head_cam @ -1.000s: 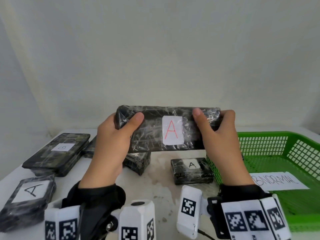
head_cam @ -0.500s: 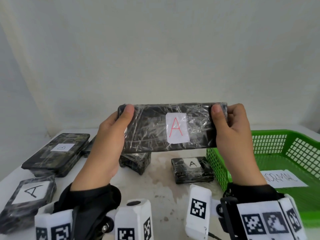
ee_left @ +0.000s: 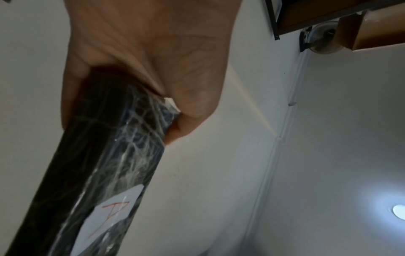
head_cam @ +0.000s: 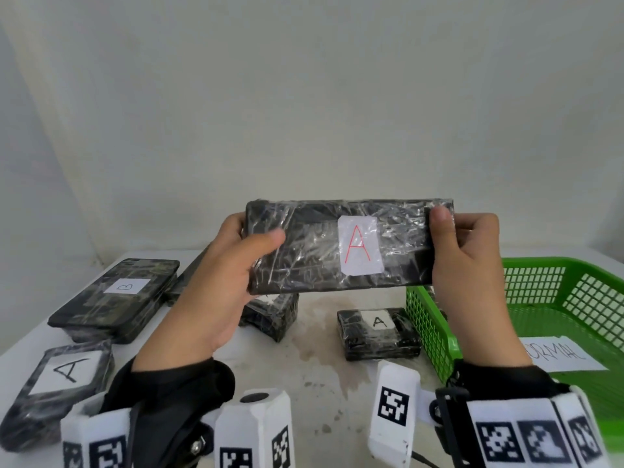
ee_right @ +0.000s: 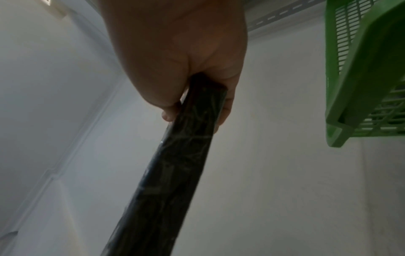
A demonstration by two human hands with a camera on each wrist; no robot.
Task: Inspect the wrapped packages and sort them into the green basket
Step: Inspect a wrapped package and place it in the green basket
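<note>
Far left, near table edge: wrapped package with a black "A" label, lying flat. Behind it, a longer flat package labelled "B", also flat, with another dark package partly hidden past its far end.

Left hand is clamped on the left end of the long black wrapped package, thumb across the front face, other fingers behind. Left wrist view confirms it: the end of the package is seated in the palm, cling film creased, red letter on the white label visible.

The package is held up above the table, long axis roughly level, front face toward the person. White label with a red "A" sits a little right of centre.

Below it on the table: a small wrapped block, partly hidden by the left hand, and a small package with a black "A" label just beside the basket's left wall.

Right hand grips the package's right end, thumb on the front, fingers curled behind. Right wrist view shows the same pinch on the package edge.

Far right: green basket on the table, with a white paper sheet with handwritten lettering lying on its floor, partly covered by the right wrist.
</note>
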